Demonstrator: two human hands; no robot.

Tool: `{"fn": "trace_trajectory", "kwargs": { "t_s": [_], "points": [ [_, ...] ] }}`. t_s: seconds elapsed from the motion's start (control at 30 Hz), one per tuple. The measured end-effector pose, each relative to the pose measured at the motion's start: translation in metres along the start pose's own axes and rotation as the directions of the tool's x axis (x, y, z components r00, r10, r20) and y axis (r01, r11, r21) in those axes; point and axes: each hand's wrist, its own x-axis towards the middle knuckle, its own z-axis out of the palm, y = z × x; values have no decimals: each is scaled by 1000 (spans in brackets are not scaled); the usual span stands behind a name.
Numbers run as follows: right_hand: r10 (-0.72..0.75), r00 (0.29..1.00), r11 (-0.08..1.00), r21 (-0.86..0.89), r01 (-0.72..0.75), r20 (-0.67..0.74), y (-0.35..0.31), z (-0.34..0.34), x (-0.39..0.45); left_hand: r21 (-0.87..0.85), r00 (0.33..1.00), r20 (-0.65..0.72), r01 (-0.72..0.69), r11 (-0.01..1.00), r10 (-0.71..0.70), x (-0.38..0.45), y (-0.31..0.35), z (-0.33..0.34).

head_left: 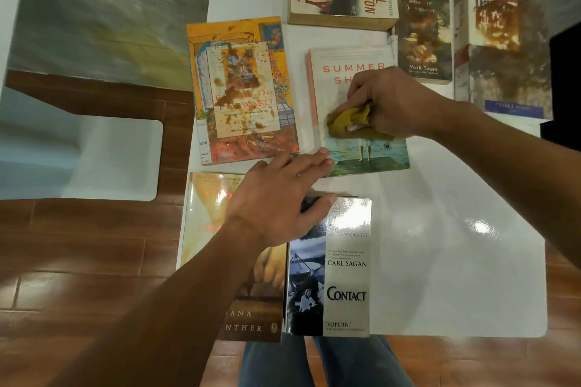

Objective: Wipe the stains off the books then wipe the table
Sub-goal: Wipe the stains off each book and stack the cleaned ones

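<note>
White glossy table (pixel 440 229): seven books laid flat. Right hand (pixel 393 100), grip clamped on crumpled mustard-yellow cloth (pixel 352 122), pressed upon pale "Summer" paperback (pixel 352 78), centre. Left hand (pixel 283 195), fingers straight, steadying that paperback's near corner.

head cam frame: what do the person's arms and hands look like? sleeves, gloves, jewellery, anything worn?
Both forearms are bare to the frame edge, with no sleeve in view. The left hand and right hand are bare too: no gloves, and no rings, watch or wristband that I can see. The only clothing visible is blue denim-like trousers at the bottom edge.
</note>
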Motion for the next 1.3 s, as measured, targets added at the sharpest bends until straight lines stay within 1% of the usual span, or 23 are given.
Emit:
{"fn": "trace_trajectory", "kwargs": {
  "t_s": [0.03,0.07,0.13,0.17,0.27,0.33,0.4,0.5,0.6,0.73,0.8,0.87,0.9,0.97,1.03,1.07,1.13,1.2,1.23,1.3],
  "points": [
    [39,998,999,4,-38,-48,4,-1,0,2,1000,1,0,1000,0,0,1,0],
    [69,990,998,9,-69,-124,7,-1,0,5,1000,1,1,1000,-1,0,2,0],
    [114,958,993,49,-105,-262,9,4,-2,13,1000,-2,-1,1000,1,2,4,-1],
    [121,950,992,70,-106,-289,7,8,-5,16,1000,-4,-3,1000,3,3,3,-1],
    [89,966,992,111,-64,-241,-1,18,-15,5,1000,-6,-7,1000,7,5,1,-2],
    [86,974,991,118,-62,-211,-8,21,-22,-1,1000,-28,-14,1000,14,3,0,-3],
    [95,973,990,125,-70,-211,-12,26,-29,5,999,-43,-11,1000,11,1,2,-3],
    [117,974,988,119,-95,-195,-18,34,-39,13,1000,-17,12,1000,-11,0,4,-2],
    [118,974,985,147,-90,-193,-21,38,-47,12,1000,-9,11,1000,-10,1,5,-6],
    [125,976,985,144,-99,-178,-25,42,-57,-59,996,8,85,995,-85,3,8,-10],
    [129,983,985,130,-112,-132,-28,43,-61,-51,995,14,97,994,-97,2,9,-11],
    [178,982,970,179,-163,-67,-29,40,-63,-45,995,22,100,994,-99,0,9,-12],
    [251,967,943,233,-236,-37,-29,37,-64,-44,995,25,100,994,-99,-1,9,-13],
    [416,909,848,374,-374,-34,-23,33,-64,-44,995,19,98,994,-97,-2,10,-15],
    [525,849,746,507,-431,-51,-16,30,-62,-47,995,21,100,994,-99,0,12,-16],
    [529,847,745,511,-429,-60,-15,30,-60,-42,995,20,99,994,-99,1,13,-16],
    [511,858,794,406,-451,-46,-15,33,-55,-30,995,16,97,995,-96,3,13,-16],
    [534,843,803,348,-484,-60,-14,35,-49,-24,995,14,99,995,-98,3,11,-15],
    [556,827,789,368,-493,-83,-14,35,-48,-19,995,15,99,995,-99,3,11,-15],
    [579,797,783,388,-486,-170,-14,35,-49,-5,996,20,88,996,-88,2,11,-14]
  ]
}}
